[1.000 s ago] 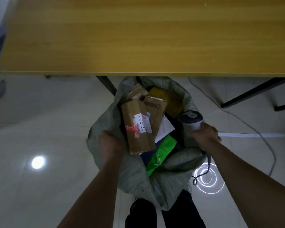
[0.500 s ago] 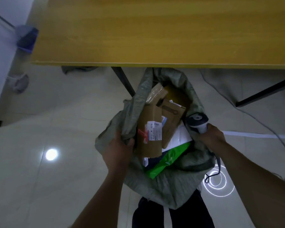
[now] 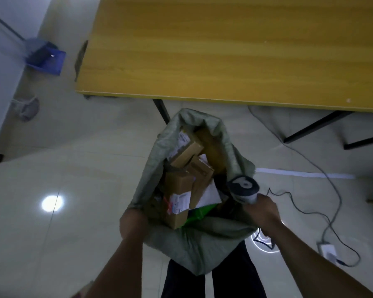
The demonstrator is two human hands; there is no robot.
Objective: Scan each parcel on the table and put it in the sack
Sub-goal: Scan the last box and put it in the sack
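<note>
Left hand (image 3: 134, 222) clenched the sack (image 3: 202, 244) by its rim, right hand (image 3: 263, 211) curled round the barcode scanner (image 3: 243, 188) at the opposite rim, probably keeping the mouth spread; cardboard parcels (image 3: 179, 196) stood crammed inside between the hands, surface (image 3: 224, 50) beyond.

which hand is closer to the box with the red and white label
Left. The left hand grips the sack rim right beside the box; the right hand holds the scanner across the opening.
</note>
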